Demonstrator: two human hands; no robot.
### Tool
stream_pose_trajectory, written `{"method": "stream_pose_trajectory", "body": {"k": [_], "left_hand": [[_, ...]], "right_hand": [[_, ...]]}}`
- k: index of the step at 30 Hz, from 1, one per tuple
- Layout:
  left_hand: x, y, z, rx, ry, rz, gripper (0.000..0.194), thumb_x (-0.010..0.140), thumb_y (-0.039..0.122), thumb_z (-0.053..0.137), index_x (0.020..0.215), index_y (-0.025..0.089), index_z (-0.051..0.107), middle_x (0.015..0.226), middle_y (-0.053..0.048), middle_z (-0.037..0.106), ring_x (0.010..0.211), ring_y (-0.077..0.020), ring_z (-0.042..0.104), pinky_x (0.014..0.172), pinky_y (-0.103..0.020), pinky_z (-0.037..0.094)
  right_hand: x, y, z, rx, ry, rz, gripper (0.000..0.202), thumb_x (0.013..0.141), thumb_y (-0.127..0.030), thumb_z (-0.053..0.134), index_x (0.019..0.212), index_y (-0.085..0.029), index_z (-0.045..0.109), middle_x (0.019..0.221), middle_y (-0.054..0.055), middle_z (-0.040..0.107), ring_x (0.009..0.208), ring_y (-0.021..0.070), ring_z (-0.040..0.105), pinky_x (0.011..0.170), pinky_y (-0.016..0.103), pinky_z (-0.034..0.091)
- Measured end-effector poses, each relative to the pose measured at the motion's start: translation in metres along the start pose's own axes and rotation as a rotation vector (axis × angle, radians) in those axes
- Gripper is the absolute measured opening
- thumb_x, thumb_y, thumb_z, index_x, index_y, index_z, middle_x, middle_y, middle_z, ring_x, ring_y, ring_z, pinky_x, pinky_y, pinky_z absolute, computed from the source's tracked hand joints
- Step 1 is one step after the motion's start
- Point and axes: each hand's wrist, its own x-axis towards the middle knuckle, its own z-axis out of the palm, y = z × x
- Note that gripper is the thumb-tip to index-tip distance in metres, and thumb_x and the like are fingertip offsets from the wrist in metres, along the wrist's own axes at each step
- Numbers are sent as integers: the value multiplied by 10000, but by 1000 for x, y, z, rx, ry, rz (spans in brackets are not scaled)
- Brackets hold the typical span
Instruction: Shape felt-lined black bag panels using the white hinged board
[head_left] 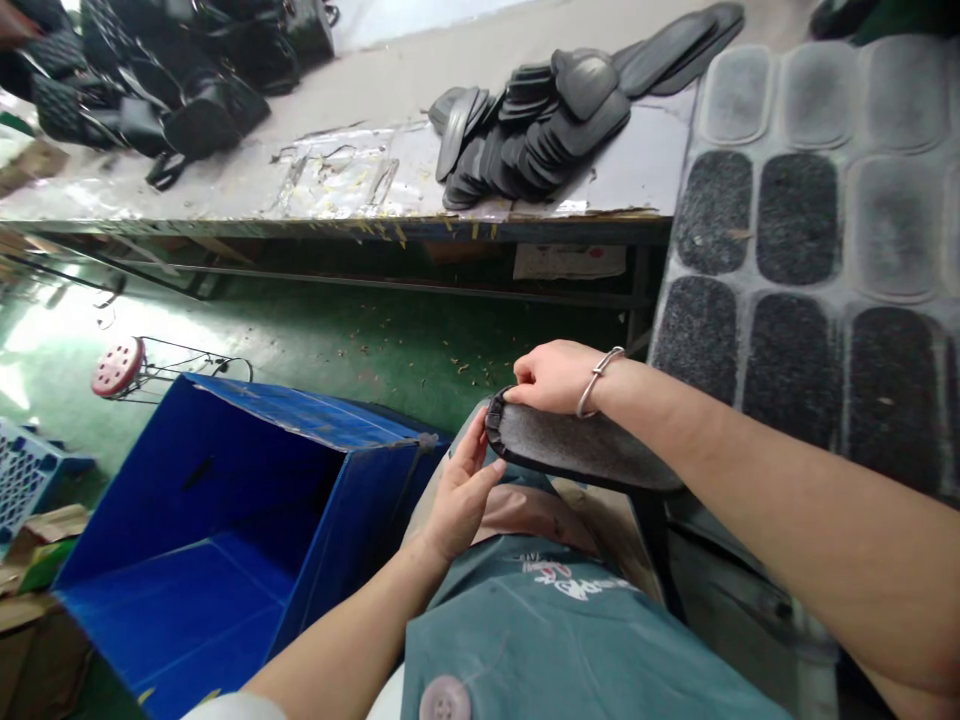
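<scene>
Above the lap [529, 512], I've got the dark sole [577, 445], fingers [470, 447] of left hand [459, 495] and right hand [553, 376] pinching its pleated end [494, 422]; uneven pressure could bunch the folds, a slack grip drop it.

Ahead of you stands a table [375, 85], bags [206, 110] on its left, stacked soles [517, 150] toward its right; a board [896, 225] lies to your right, a bin [375, 540] to your left with a stool [118, 367] beyond it, and a sole-shaped piece [574, 440] in your left hand [459, 500] and right hand [555, 377]
</scene>
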Motion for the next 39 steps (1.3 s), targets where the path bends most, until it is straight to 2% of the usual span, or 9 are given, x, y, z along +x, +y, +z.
{"method": "stream_pose_trajectory", "body": {"k": [10,22,29,34,39], "left_hand": [[2,5,5,-27,16,-1,579,838,193,627,1380,286,446,1476,-18,415,1389,-245,312,1174,-424,215],[8,6,19,171,202,89,525,789,165,620,1300,212,508,1367,-76,519,1291,-259,438,1113,-410,309],[14,16,-8,53,-8,-50,520,806,239,659,1310,217,534,1377,-91,522,1304,-301,430,1098,-460,331],[15,16,-7,17,28,-70,504,788,265,688,1278,231,575,1354,-73,550,1315,-308,420,1105,-466,333],[16,17,-8,-18,15,-109,500,787,255,696,1272,232,576,1344,-76,558,1301,-295,439,1105,-450,330]], "right_hand": [[0,-1,-1,10,-6,11,363,767,-528,463,713,-234,670,721,45,673,653,193,574,516,284,310],[-3,-5,-5,-42,-13,35,380,799,-514,453,771,-224,696,773,69,698,700,212,607,531,287,320],[-4,-5,-4,-17,-5,32,383,798,-529,462,746,-224,687,732,49,685,657,188,587,508,276,304],[-3,-6,-5,-19,-26,49,391,803,-531,469,790,-219,704,786,55,704,684,190,599,523,275,315],[-3,-5,-5,-22,-28,42,381,808,-531,468,793,-230,702,778,47,701,686,187,601,527,270,318]]}}
